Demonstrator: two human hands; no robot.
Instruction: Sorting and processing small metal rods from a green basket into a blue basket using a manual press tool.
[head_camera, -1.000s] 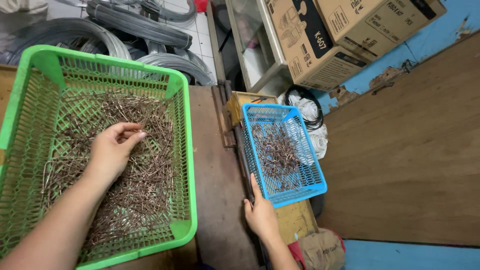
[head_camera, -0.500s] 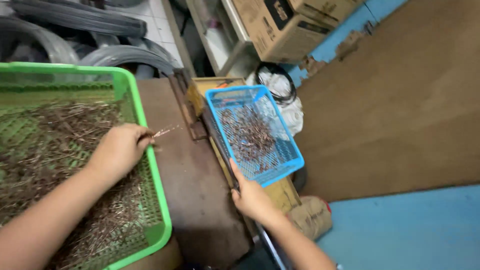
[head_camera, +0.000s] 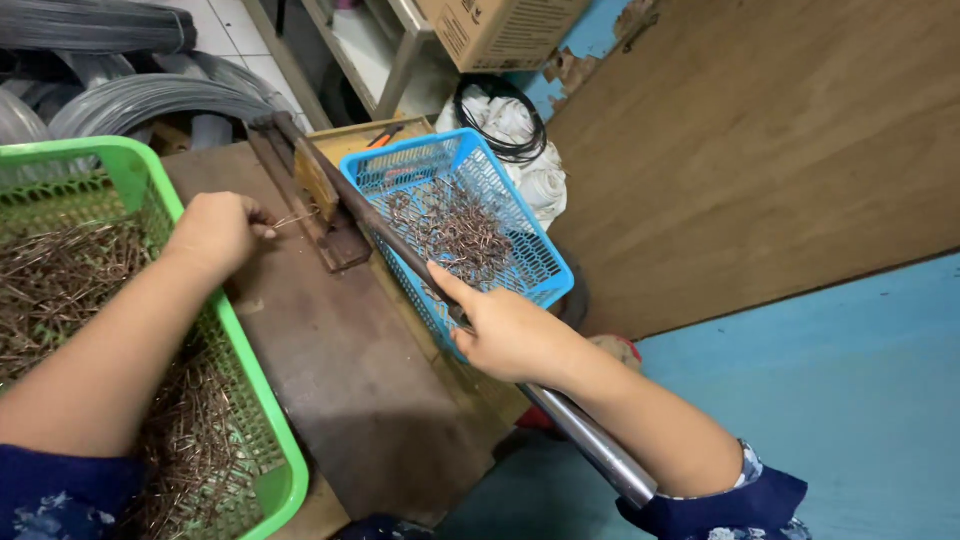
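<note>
My left hand (head_camera: 215, 232) is closed on a thin piece of wire (head_camera: 292, 219) and holds its tip at the metal bending jig (head_camera: 318, 205) on the dark wooden board (head_camera: 340, 350). My left forearm lies across the green basket (head_camera: 268, 440), which is full of rusty brown wire pieces. My right hand (head_camera: 508, 330) grips the long metal lever bar (head_camera: 590, 440) that runs from the jig toward me. Beside the lever sits a blue basket (head_camera: 520, 240) holding several bent wire pieces.
Coils of grey wire (head_camera: 140, 95) lie at the back left. A cardboard box (head_camera: 500, 30) rests on a metal shelf at the top. A black cable on white cloth (head_camera: 510, 125) sits behind the blue basket. A wooden panel (head_camera: 760, 150) stands to the right, above the blue floor (head_camera: 850, 400).
My left hand lifted out of the green basket with a wire and brought it to the jig. My right hand moved up from the board's edge and closed around the lever bar.
</note>
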